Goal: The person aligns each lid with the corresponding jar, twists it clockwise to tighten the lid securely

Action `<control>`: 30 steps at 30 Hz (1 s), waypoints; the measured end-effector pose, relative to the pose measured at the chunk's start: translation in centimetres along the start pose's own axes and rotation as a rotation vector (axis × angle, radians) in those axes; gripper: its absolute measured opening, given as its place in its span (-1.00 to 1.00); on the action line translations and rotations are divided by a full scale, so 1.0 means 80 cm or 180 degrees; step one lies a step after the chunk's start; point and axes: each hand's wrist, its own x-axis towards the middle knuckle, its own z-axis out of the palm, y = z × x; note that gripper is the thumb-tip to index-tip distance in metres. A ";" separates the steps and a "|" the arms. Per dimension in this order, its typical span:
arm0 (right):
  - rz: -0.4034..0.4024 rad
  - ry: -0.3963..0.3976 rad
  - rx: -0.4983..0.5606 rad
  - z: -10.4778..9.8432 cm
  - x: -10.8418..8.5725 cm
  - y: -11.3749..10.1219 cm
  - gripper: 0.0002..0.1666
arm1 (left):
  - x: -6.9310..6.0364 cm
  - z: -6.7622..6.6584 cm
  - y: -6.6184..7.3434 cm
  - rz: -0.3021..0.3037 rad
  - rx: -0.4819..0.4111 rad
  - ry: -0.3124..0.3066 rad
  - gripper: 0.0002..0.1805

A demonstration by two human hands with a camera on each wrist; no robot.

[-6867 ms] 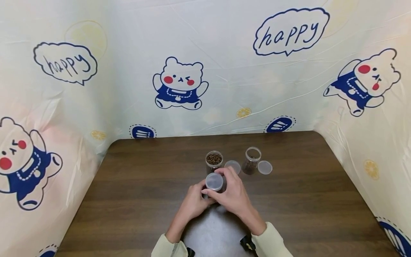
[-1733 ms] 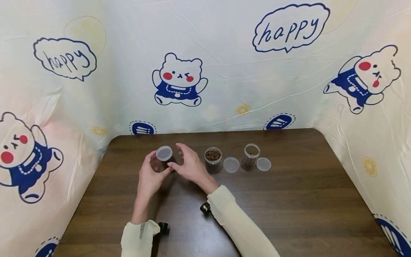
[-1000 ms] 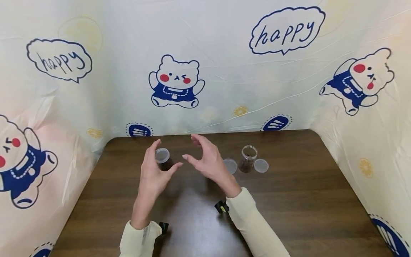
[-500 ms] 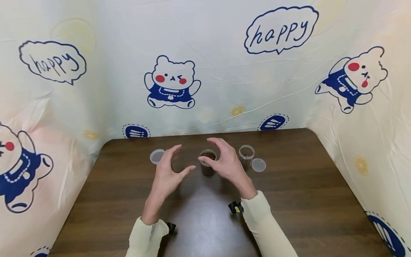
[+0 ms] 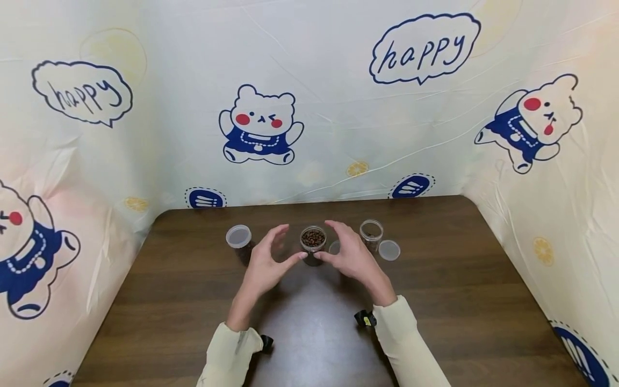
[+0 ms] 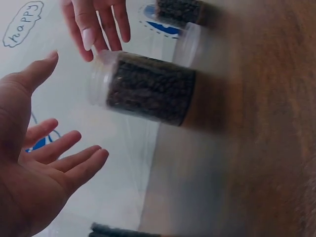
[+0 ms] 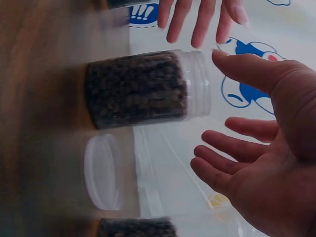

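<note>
An uncapped clear jar of dark brown beans (image 5: 313,237), which look like coffee beans, stands upright mid-table. On its left is my left hand (image 5: 266,263), fingers spread and thumb near the rim. My right hand (image 5: 352,255) mirrors it on the right. In the left wrist view a gap shows between my left hand (image 6: 44,163) and the jar (image 6: 150,89). The right wrist view shows my right hand (image 7: 261,153) apart from the jar (image 7: 138,91) too. A loose translucent lid (image 7: 102,172) lies right of this jar, partly hidden by my right hand in the head view.
To the left stands a similar jar with its lid (image 5: 238,236) on. A third, open jar (image 5: 371,236) with a lower fill stands right, another lid (image 5: 389,250) flat beside it. A patterned curtain (image 5: 329,107) surrounds the table's back and sides.
The capped jar, earlier held by my hands in front and then set down at left, has been let go. Both hands have moved right, to either side of the middle jar.
</note>
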 end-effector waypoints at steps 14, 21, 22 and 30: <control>0.0169 -0.0349 -0.0317 0.028 0.008 0.033 -0.06 | 0.022 0.031 -0.029 -0.0157 -0.0049 -0.0166 0.00; 0.0182 -0.0447 -0.0637 0.038 0.010 0.038 -0.19 | 0.029 0.049 -0.033 -0.0296 -0.0041 -0.0299 0.07; 0.0192 -0.0464 -0.0711 0.039 0.010 0.038 -0.21 | 0.029 0.051 -0.033 -0.0318 -0.0038 -0.0314 0.08; 0.0145 -0.0403 -0.1060 0.045 0.008 0.038 -0.32 | 0.027 0.063 -0.040 -0.0358 -0.0129 -0.0286 0.01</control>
